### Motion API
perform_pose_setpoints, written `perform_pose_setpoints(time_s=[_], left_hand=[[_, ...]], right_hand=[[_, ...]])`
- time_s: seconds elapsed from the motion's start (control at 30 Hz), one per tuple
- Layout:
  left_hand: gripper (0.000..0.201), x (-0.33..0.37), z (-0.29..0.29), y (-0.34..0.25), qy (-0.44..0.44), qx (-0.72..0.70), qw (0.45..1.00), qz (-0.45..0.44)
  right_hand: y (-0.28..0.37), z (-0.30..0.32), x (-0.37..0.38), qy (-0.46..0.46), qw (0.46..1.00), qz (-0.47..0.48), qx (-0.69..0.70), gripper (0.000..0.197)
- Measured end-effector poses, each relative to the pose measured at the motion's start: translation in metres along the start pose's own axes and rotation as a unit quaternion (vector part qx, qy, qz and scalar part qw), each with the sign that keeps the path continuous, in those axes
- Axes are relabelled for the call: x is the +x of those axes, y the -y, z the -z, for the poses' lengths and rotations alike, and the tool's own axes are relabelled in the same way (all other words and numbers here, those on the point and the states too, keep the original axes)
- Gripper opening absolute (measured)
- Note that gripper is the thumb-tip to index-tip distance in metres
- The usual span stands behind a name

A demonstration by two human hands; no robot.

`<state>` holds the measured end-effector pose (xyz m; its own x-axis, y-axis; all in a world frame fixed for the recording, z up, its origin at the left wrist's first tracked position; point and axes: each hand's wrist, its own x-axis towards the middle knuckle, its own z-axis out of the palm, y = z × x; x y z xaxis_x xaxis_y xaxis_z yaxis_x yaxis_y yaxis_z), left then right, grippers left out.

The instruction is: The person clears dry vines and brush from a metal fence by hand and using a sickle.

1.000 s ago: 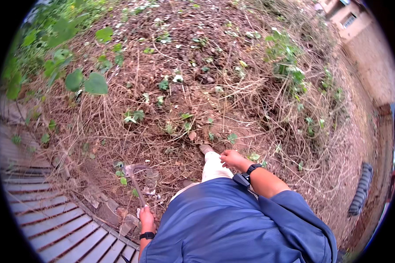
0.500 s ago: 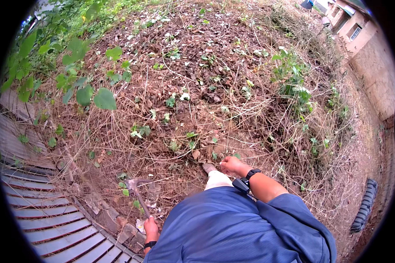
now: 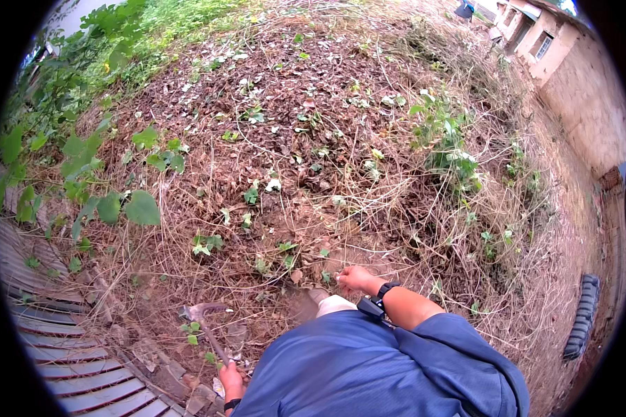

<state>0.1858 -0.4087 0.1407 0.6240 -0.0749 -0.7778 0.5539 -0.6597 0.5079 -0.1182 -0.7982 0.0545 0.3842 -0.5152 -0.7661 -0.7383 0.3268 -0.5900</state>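
Note:
My left hand [image 3: 231,379], low in the view, is closed round the handle of a pickaxe [image 3: 212,342]. Its curved head points away from me, over dry stalks and a few green leaves beside the metal-sheet edge. My right hand [image 3: 355,278] is held in front of my body with its fingers curled together. A small pale spot shows at the fingertips, too small to name. Below that hand, my foot and pale trouser leg [image 3: 335,304] stand on the brown soil.
A mound of dead leaves and dry vines [image 3: 306,139] rises ahead. Corrugated metal sheets [image 3: 76,368] lie at lower left, with broken bricks along them. Leafy vines [image 3: 83,160] hang at left. A black ribbed object [image 3: 581,316] lies at right, near a mud-coloured building [image 3: 584,90].
The whole view has shifted, so ground and both hands appear lower and further left. The pickaxe stays in my left hand; my right fingers remain curled.

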Motion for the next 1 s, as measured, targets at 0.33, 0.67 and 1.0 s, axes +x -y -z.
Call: perform_pose_setpoints(time_s=[0.33,0.67,1.0], left_hand=[[0.020,-0.032,-0.046,-0.006,-0.063,-0.188,0.980,-0.005],[0.021,-0.061,-0.043,0.009,-0.182,-0.263,0.943,0.087],[0.023,-0.029,-0.015,0.049,-0.234,-0.354,0.899,0.110]], right_hand=[[0.042,0.075,0.019,0.057,0.994,-0.076,0.051,0.028],[0.087,0.086,0.067,0.143,0.986,-0.075,0.040,0.024],[0.178,-0.003,0.082,0.172,0.983,-0.040,-0.059,0.028]])
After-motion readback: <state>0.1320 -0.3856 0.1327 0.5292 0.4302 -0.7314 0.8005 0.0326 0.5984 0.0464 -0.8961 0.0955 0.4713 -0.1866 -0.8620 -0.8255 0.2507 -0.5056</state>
